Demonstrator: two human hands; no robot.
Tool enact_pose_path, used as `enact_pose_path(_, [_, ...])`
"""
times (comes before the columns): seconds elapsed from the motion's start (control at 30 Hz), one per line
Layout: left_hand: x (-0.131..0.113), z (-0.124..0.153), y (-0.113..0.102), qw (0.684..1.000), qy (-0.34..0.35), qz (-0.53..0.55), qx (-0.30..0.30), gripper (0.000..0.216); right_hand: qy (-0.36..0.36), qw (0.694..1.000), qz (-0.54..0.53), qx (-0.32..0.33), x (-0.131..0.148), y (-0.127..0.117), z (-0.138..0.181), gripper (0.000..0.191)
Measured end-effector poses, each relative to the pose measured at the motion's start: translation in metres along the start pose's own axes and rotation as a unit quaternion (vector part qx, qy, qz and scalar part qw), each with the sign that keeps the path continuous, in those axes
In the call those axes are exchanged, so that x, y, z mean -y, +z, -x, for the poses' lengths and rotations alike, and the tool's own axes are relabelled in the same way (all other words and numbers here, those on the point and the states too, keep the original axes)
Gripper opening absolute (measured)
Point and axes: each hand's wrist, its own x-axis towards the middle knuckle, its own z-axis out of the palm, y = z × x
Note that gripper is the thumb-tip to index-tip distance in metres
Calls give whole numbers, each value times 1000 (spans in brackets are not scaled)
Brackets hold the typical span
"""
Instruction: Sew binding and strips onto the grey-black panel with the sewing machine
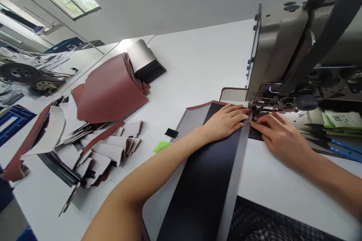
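A long black panel point(209, 180) with a grey mesh-like edge strip point(236, 162) runs from my lap up to the sewing machine point(278, 56). My left hand point(227, 121) lies flat on it, fingers stretched toward the presser foot point(251, 104). Beneath that arm shows a grey backing with a dark red border point(200, 106). On the other side of the strip, my right hand point(278, 131) has its index finger extended to the strip's edge close to the foot. Its other fingers are bent, and I see nothing gripped in it.
Dark red pieces point(113, 90) are stacked at the left, beside a black stack point(147, 60) and many loose grey-backed offcuts point(104, 154). Right of the machine lie green-labelled packets point(343, 119) and blue-handled tools point(346, 150). A small black scrap point(171, 133) rests near my left forearm.
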Motion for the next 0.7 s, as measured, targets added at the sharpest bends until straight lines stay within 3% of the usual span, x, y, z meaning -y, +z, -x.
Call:
enact_pose_path(0.17, [-5,2,4,998,-28,47,-9,31,9,1000,8,14,0,-1,0,33])
enact_pose_path(0.7, [6,-23,4,998,-50,41,-18,30,7,999,33,15,-4,-2,-1,32])
